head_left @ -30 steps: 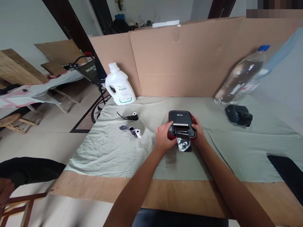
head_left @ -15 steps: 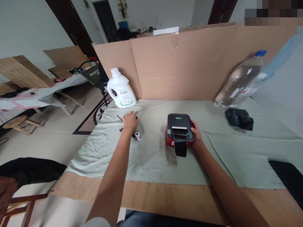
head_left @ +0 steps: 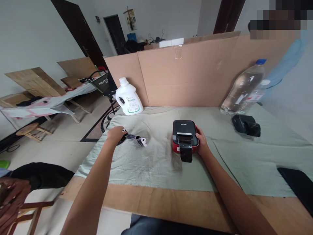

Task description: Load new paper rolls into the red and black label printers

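A small red-and-black device like a portable label printer (head_left: pixel 185 129) rests on the cloth, a black strip hanging from its front. My right hand (head_left: pixel 201 142) is wrapped round its right side, thumb near the top edge. Farther left, my left hand (head_left: pixel 114 135) is closed at a small dark item (head_left: pixel 122 138), mostly covered by the fingers, its kind unclear. Just right of that hand lie small white rolls (head_left: pixel 141 141) with dark, shiny wrapping.
A white detergent jug (head_left: pixel 130 99) stands at the back left, before a cardboard wall (head_left: pixel 181 81). A large clear bottle (head_left: pixel 244 85) leans at the right, behind a black device (head_left: pixel 245 125). A black flat object (head_left: pixel 297 182) lies front right. Another person's dark sleeve (head_left: pixel 46 176) is at left.
My left hand has moved left and slightly nearer, from above the small rolls to the dark item, and its fingers have closed. My right hand stays on the printer. The view has tilted slightly.
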